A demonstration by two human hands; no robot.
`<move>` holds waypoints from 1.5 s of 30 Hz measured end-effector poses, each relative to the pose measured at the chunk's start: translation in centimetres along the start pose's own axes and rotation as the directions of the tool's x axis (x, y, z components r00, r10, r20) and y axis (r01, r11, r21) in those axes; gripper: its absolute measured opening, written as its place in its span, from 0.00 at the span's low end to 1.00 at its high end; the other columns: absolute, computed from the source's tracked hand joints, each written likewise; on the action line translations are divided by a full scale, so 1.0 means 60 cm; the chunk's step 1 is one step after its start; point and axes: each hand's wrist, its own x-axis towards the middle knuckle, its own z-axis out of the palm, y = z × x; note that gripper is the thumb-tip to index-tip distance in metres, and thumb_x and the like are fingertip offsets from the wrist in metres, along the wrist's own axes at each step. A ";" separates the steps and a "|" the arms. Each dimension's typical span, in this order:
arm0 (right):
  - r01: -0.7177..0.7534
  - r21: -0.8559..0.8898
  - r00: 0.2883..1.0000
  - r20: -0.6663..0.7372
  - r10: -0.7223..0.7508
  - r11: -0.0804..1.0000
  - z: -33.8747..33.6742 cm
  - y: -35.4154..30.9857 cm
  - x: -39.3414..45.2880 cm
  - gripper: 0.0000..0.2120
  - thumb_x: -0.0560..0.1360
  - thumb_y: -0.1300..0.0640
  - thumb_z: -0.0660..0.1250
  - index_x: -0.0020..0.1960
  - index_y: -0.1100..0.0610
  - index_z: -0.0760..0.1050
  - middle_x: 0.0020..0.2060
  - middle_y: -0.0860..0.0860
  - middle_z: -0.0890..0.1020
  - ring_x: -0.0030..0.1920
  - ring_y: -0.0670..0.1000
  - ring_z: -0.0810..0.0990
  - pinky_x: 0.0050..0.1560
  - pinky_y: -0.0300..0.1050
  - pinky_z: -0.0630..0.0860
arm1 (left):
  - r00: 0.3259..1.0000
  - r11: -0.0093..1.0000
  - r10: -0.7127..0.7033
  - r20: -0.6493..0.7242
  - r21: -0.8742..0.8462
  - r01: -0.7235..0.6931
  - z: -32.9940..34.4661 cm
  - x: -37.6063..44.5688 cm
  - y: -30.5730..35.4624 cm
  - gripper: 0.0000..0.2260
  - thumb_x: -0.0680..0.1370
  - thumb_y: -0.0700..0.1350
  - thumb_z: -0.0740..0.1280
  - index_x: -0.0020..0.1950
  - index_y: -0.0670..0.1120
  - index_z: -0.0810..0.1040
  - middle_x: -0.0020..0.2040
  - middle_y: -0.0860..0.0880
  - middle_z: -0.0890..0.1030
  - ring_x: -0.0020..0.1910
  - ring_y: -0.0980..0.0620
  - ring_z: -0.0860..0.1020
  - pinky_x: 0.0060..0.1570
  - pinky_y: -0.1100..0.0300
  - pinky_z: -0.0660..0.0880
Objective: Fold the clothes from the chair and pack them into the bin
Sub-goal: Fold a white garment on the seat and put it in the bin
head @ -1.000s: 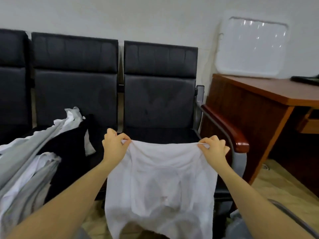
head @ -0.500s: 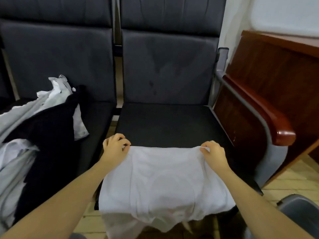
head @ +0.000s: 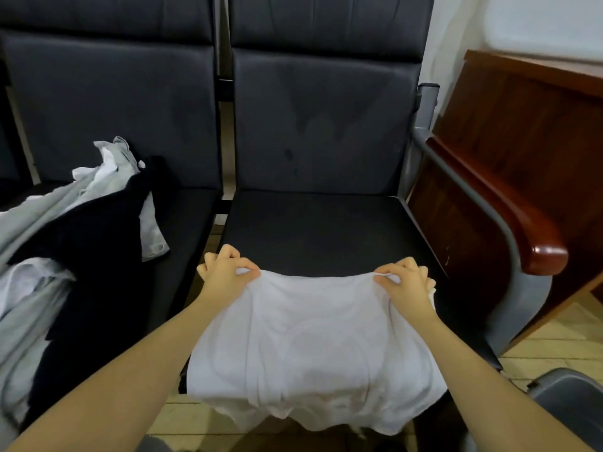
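Both the left hand and right hand pinch the white shirt's top corners at the chair seat's front edge; its overhanging lower half could drag it floorward if released.

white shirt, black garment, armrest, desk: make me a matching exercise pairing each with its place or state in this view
Things:
1. white shirt
2. black garment
3. wooden armrest
4. wooden desk

Places or states:
A. at far right, beyond the armrest
B. in the clothes pile on the left seat
C. pinched at its top corners by left hand and right hand
D. along the right side of the right seat

Pairs: 1-C, 2-B, 3-D, 4-A
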 end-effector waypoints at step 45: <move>0.110 0.257 0.981 -0.182 -0.063 0.960 -0.072 0.029 -0.129 0.05 0.74 0.47 0.69 0.44 0.46 0.81 0.50 0.45 0.70 0.55 0.49 0.63 0.59 0.47 0.57 | 0.952 0.994 0.100 -0.289 0.063 -0.085 -0.044 -0.099 0.026 0.09 0.73 0.55 0.70 0.41 0.52 0.84 0.47 0.51 0.68 0.49 0.50 0.63 0.51 0.56 0.54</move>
